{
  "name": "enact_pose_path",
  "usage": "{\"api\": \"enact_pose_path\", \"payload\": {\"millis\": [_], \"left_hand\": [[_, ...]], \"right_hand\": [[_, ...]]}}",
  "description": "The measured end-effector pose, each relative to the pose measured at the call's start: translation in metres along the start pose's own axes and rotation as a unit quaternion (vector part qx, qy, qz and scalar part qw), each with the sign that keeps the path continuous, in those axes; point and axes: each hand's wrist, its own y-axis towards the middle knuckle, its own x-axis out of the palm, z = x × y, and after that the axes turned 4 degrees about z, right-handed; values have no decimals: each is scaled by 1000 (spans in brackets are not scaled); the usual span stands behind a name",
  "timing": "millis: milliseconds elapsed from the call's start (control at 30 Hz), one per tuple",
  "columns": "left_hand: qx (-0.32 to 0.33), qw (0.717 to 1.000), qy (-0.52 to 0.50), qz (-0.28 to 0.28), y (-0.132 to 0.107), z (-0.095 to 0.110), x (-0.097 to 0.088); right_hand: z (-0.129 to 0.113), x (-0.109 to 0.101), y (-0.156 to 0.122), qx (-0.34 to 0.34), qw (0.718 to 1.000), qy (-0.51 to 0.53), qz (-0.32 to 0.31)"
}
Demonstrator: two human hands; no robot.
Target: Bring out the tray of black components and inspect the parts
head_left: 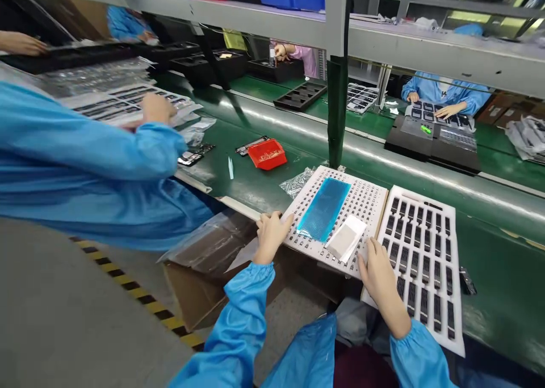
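My left hand (270,236) grips the near left edge of a white perforated foam tray (361,206), and my right hand (378,275) holds its near right corner. A blue film sheet (323,209) and a white pad (346,238) lie on this tray. Just right of my right hand sits a second white foam tray (419,263), its slots filled with dark parts. Both of my blue sleeves show at the bottom of the view.
A co-worker's blue-sleeved arm (93,155) reaches over sheets of parts at the left. A red box (267,154) and a clear bag of small parts (297,182) lie on the green conveyor belt (498,303). An open cardboard box (200,286) stands below the near edge. More workers sit across the belt.
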Motion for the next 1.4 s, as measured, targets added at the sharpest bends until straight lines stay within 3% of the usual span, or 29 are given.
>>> {"api": "enact_pose_path", "payload": {"millis": [233,367,433,533,600,700,767,900,967,1067,1133,1267,1333,1400], "left_hand": [[20,1000,7,-4,9,3,-6],[75,997,5,36,-15,15,3],[142,988,-22,58,-35,24,13],[284,948,-110,90,-68,36,27],[339,922,-157,97,-83,40,31],[395,879,-256,79,-81,46,33],[407,859,-310,16,-71,59,30],[365,804,-441,-161,-85,96,13],[313,793,-491,-181,-106,112,9],[236,799,-531,-155,-128,127,13],[187,798,-559,-127,-132,128,17],[86,723,-680,-88,-139,116,21],[51,709,-699,-76,-144,108,21],[20,704,-705,-78,-146,100,24]], "right_hand": [[-16,1,18,88,995,-42,-15],[-10,3,49,110,994,6,0],[-6,8,65,107,993,43,0],[-8,11,76,118,988,96,13],[-12,9,77,127,982,135,36],[-14,4,79,132,964,217,78],[-12,-3,83,120,948,276,103],[-7,-27,79,73,923,360,118],[-8,-37,67,55,913,390,104],[-7,-44,46,66,897,432,68],[-4,-46,35,118,882,453,41],[-6,-47,19,209,893,399,-7],[-9,-43,15,238,888,393,-6],[-13,-35,12,286,863,417,17]]}}
